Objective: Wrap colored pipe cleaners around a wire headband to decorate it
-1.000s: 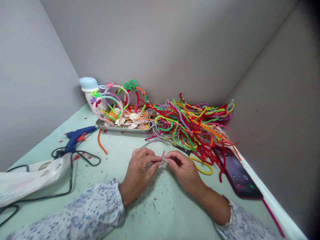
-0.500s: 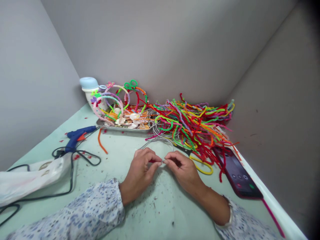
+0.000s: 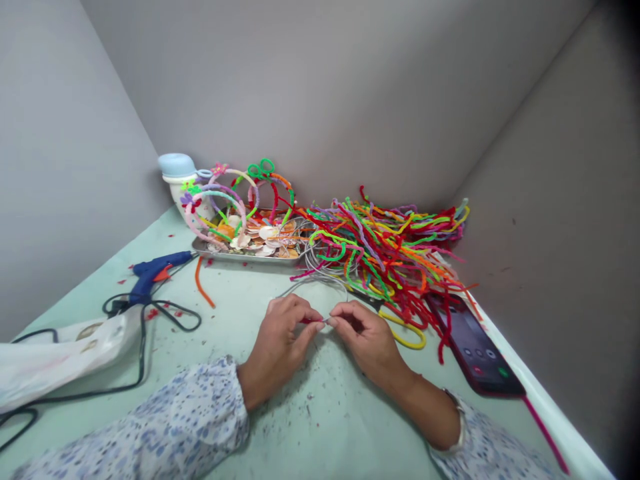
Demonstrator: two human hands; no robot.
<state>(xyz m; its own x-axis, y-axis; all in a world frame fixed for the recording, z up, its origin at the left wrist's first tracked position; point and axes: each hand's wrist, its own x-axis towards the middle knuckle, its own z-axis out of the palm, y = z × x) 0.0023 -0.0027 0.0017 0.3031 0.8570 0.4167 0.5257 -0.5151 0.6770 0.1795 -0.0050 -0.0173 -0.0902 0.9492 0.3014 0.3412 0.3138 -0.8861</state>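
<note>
Over the middle of the table, my left hand [image 3: 285,343] and my right hand [image 3: 369,340] meet almost fingertip to fingertip. Each pinches a thin grey wire [image 3: 326,321] between thumb and forefinger, and only a short bit of it shows between them. Behind my hands a coil of grey wire [image 3: 320,279] loops across the table. Scissors with yellow handles [image 3: 406,331] lie just beyond my right hand, partly under a heap of coloured pipe cleaners [image 3: 385,247].
At the back left, a metal tray [image 3: 245,259] holds discs and pipe-cleaner headbands [image 3: 217,193], beside a white bottle with a blue lid [image 3: 177,165]. A blue glue gun [image 3: 150,272], its black cable, and a white plastic bag [image 3: 65,353] lie left. A phone [image 3: 480,350] lies right.
</note>
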